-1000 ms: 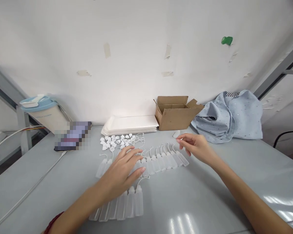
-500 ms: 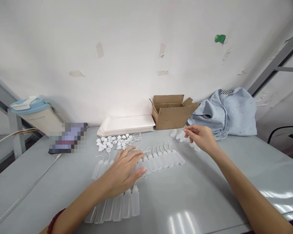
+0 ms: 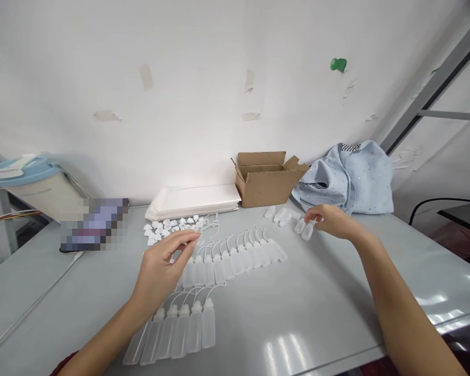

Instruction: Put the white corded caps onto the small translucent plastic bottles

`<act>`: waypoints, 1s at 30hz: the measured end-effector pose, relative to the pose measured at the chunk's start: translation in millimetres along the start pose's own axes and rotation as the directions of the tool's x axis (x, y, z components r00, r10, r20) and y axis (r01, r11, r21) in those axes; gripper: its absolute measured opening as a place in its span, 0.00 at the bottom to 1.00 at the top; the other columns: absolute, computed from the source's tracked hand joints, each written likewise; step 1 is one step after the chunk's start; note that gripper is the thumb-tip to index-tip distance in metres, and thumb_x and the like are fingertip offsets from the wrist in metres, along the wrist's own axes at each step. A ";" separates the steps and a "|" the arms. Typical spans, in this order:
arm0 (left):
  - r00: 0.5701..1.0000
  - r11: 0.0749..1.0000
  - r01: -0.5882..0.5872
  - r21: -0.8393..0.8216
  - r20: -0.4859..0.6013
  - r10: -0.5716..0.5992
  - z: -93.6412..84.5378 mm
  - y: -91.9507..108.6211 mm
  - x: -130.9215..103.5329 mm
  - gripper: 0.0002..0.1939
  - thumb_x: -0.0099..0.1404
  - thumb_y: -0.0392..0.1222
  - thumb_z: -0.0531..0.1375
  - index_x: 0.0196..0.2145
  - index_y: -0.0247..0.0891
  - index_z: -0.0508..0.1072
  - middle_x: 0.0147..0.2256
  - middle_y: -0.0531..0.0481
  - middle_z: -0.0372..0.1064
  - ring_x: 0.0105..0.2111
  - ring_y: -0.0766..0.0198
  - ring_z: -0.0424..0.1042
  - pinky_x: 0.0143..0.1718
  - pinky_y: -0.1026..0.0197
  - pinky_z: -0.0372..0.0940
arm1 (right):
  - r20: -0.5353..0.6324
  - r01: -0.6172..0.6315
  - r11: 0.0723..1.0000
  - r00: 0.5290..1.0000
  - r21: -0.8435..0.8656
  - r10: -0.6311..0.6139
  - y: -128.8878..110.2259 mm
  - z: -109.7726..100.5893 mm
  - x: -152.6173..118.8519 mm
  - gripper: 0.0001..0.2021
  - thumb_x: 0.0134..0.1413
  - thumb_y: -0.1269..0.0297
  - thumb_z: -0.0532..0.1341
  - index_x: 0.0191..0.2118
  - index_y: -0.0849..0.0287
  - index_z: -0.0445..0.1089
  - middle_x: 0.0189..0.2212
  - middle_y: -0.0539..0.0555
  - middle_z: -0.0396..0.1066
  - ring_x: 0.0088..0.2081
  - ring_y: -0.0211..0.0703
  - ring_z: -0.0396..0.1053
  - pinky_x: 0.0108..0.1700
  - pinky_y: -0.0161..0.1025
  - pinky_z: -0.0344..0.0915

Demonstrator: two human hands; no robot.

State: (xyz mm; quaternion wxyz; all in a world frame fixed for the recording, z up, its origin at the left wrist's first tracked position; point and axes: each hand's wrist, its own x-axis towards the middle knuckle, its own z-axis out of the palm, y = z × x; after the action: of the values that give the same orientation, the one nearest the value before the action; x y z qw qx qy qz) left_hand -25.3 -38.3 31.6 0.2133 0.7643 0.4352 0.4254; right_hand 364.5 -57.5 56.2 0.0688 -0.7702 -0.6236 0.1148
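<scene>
My left hand (image 3: 162, 261) hovers over the bottles' left side, thumb and forefinger closed in a pinch near the thin white tubes (image 3: 209, 224). Something small and clear may sit at its fingertips, too faint to name. My right hand (image 3: 332, 222) reaches to the right, its fingers curled on a small translucent plastic piece (image 3: 307, 231). More such pieces (image 3: 284, 216) lie to its left. A back row of clear squeeze bottles (image 3: 235, 261) with thin tubes at their necks lies side by side. Nearer me is a second row of these bottles (image 3: 184, 331), partly behind my left wrist.
White caps (image 3: 166, 225) lie in a pile before a stack of white padded envelopes (image 3: 196, 201). An open cardboard box (image 3: 268, 188) stands by the wall, beside a light blue cloth bag (image 3: 368, 180). Leftward are a phone (image 3: 97, 224) on a cable and a blue-lidded container (image 3: 39, 185).
My left hand has drawn back to the left off the back row, its spread fingers now pinched. My right hand has shifted slightly right and down among the translucent pieces. The view has turned slightly right.
</scene>
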 end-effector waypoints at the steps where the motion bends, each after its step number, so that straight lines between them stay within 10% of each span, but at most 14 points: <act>1: 1.000 1.000 0.020 -0.021 -0.001 -0.020 -0.7 1.1 -0.7 0.10 0.63 0.46 0.57 0.36 0.42 0.76 0.38 0.50 0.75 0.39 0.59 0.74 0.38 0.60 0.71 | 0.034 -0.018 1.000 0.999 0.001 0.018 0.2 -0.7 -0.3 0.17 0.37 0.80 0.55 0.32 0.58 0.75 0.34 0.54 0.72 0.36 0.45 0.69 0.33 0.35 0.60; 15: 0.997 0.997 0.045 -0.062 0.060 -0.041 -6.1 17.1 -7.6 0.07 0.60 0.43 0.60 0.31 0.41 0.76 0.33 0.51 0.75 0.33 0.63 0.72 0.36 0.62 0.69 | 0.286 -0.140 0.990 0.949 0.015 0.130 -25.0 1.0 -9.5 0.09 0.49 0.63 0.57 0.31 0.60 0.73 0.20 0.55 0.71 0.26 0.43 0.69 0.25 0.34 0.59; 22: 0.935 0.906 0.335 -0.259 0.209 -0.286 -7.6 31.3 -10.4 0.06 0.57 0.45 0.63 0.30 0.40 0.76 0.30 0.52 0.75 0.29 0.65 0.72 0.29 0.67 0.70 | 0.046 0.121 0.983 0.991 0.136 -0.129 -54.0 6.3 -31.4 0.06 0.46 0.69 0.58 0.32 0.56 0.69 0.29 0.52 0.70 0.30 0.42 0.69 0.30 0.37 0.62; 30: 0.894 0.819 0.437 -0.371 0.278 -0.351 -4.1 44.6 -18.7 0.05 0.56 0.44 0.64 0.29 0.40 0.76 0.29 0.52 0.75 0.28 0.66 0.73 0.28 0.69 0.69 | -0.152 0.496 0.515 0.807 0.700 -0.570 -128.1 42.2 -78.5 0.07 0.55 0.68 0.59 0.39 0.56 0.61 0.35 0.50 0.69 0.31 0.35 0.67 0.37 0.36 0.67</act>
State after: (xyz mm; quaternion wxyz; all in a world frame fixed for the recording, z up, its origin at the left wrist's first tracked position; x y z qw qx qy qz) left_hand -12.0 -77.9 56.2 0.4999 0.6305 0.4579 0.3782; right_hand 217.0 -108.4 54.6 0.3616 -0.4459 -0.7372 0.3564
